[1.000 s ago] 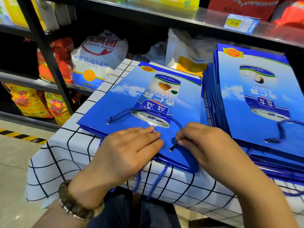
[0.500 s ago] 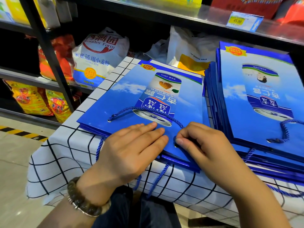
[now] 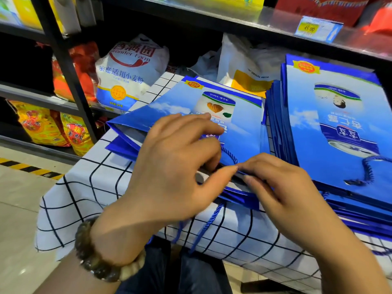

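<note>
A flat blue paper gift bag (image 3: 244,128) with a can printed on it lies on the checked tablecloth (image 3: 95,187). Its left side gapes open, and the folded gusset shows there. My left hand (image 3: 176,166) holds the bag's near top panel, fingers on top and thumb under the edge. My right hand (image 3: 282,194) pinches the near edge of the bag just beside the left thumb. A blue rope handle (image 3: 230,154) peeks out between the hands. Another rope handle (image 3: 207,225) hangs over the table's front.
A tall stack of the same blue bags (image 3: 318,132) lies to the right. Behind stand a white flour sack (image 3: 129,71) and yellow and red packets (image 3: 42,128) on dark shelves with a black upright (image 3: 63,66). A price tag (image 3: 316,28) hangs on the upper shelf.
My left hand went from lying flat on the bag to gripping and raising its top panel, so the bag's left side has opened. My right hand shifted from the handle hole to the near edge.
</note>
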Action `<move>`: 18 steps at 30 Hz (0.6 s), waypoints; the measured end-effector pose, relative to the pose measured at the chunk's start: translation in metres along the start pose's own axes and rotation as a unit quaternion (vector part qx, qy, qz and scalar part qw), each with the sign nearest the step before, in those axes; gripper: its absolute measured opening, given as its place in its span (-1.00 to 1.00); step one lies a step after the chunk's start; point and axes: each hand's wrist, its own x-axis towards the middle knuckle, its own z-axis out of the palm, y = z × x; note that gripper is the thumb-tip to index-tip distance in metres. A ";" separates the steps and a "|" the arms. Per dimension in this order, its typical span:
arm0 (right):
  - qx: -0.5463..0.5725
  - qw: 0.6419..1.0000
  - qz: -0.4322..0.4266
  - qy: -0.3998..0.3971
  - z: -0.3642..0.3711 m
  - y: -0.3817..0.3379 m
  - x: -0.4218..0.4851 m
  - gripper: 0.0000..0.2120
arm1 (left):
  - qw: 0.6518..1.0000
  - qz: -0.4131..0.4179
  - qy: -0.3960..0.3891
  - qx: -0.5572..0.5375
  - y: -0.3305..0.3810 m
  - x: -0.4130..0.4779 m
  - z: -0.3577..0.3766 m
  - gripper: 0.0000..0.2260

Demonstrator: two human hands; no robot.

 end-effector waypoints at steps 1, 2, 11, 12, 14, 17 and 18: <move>-0.003 1.000 0.002 0.008 0.000 -0.001 0.001 -0.68 | 1.000 -0.009 0.001 0.003 0.004 -0.002 0.000 -0.77; -0.005 1.000 0.003 0.015 0.000 -0.003 0.001 -0.70 | 1.000 -0.017 -0.007 0.025 0.007 -0.005 0.001 -0.75; -0.072 0.996 -0.008 0.047 0.009 -0.010 0.002 -0.75 | 0.981 -0.116 -0.076 0.138 0.023 -0.010 0.026 -0.69; -0.080 0.995 -0.010 0.056 0.010 -0.009 0.002 -0.75 | 0.981 -0.112 -0.071 0.141 0.024 -0.010 0.027 -0.73; -0.090 0.993 -0.006 0.075 0.013 -0.006 0.001 -0.77 | 0.983 -0.093 -0.062 0.146 0.024 -0.009 0.030 -0.83; -0.113 0.987 0.004 0.113 0.017 -0.002 -0.002 -0.83 | 0.987 -0.058 -0.089 0.124 0.021 -0.008 0.027 -0.91; -0.117 0.985 0.005 0.129 0.017 0.000 -0.003 -0.85 | 0.986 -0.050 -0.106 0.118 0.020 -0.010 0.025 -0.90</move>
